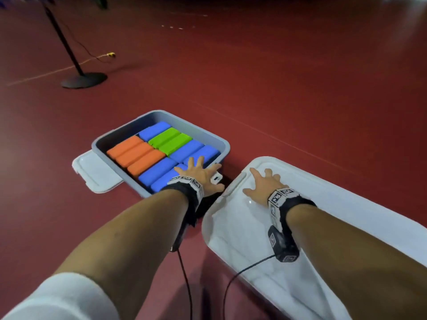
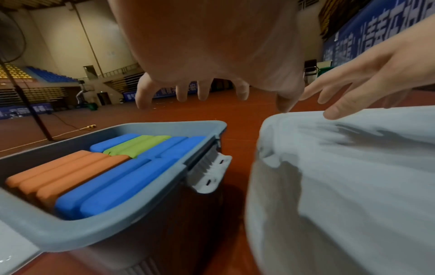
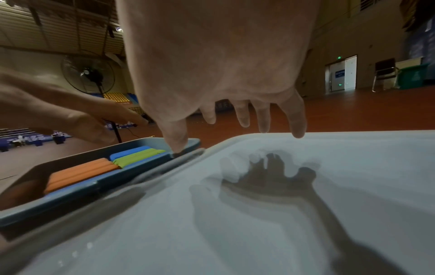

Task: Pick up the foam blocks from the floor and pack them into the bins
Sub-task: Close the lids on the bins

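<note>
Open bin [image 1: 221, 140] on floor [image 1: 300, 88], foam blocks [image 1: 161, 153] packed inside in rows. Flat lid [image 1: 92, 172] beside its left edge. Second lid [image 1: 346, 204] right of bin. Fan stand [image 1: 83, 79] far left behind.

The grey bin [image 1: 220, 140] sits open on the floor under the left grip [image 1: 200, 175], packed level with foam blocks lying flat in rows: three orange blocks [image 1: 136, 154] on the far-left side, two green blocks [image 1: 169, 140] beyond the fingertips, and blue blocks [image 1: 159, 173] around them. Under the right grip [image 1: 263, 184] lies the white lid [image 1: 346, 204] of a second bin.
</note>
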